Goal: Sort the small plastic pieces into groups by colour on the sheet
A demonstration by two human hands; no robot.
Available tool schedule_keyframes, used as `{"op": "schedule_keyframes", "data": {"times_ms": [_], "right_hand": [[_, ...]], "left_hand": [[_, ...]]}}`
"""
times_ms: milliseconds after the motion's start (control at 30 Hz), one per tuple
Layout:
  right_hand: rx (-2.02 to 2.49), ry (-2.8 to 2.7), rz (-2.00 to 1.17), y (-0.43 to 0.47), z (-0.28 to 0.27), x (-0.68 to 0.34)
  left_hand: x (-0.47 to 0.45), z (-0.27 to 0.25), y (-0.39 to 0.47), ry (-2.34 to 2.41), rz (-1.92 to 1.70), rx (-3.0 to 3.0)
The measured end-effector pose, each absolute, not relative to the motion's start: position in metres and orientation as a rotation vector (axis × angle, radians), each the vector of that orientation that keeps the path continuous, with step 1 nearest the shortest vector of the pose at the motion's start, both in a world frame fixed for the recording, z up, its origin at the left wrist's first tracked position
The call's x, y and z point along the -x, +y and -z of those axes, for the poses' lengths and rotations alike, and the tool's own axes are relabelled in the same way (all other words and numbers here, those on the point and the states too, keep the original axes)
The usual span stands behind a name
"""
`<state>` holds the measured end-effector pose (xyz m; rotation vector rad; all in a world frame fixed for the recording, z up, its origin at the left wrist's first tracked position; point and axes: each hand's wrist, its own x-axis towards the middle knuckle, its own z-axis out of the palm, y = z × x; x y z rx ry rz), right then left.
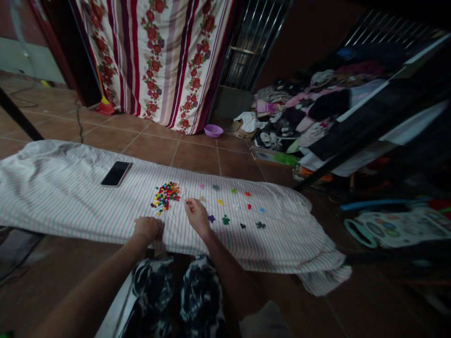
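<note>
A pile of small bead-like pieces [168, 193] in many colours lies on the striped cloth. My right hand [198, 215] is to the right of it, thumb and fingers pinched together on a small dark piece [187, 203]. Past that hand, pieces lie in small single-colour clusters: dark blue [211, 218], green [226, 219], yellow [220, 202], red [249, 206], grey [260, 225] and several others. Below the pile, my left hand [148, 228] rests on the cloth near its front edge with its fingers curled in. What may be inside it is hidden.
The striped cloth [282, 249] covers a long, low surface. A phone [116, 173] lies at its left. Behind stand a floral curtain [155, 61], a broom [104, 106] and a purple basin [213, 131] on the tiled floor. Clothes [299, 108] are heaped at the right.
</note>
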<state>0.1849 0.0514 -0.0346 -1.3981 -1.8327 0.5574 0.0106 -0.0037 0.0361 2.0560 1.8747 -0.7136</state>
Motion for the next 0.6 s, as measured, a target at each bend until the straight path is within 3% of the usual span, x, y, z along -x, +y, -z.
{"op": "schedule_keyframes", "data": {"times_ms": [600], "right_hand": [[1.666,-1.500,-0.379,-0.012,0.050,-0.334]], "left_hand": [[-0.006,-0.023,-0.004,1.875,0.692,-2.110]]}}
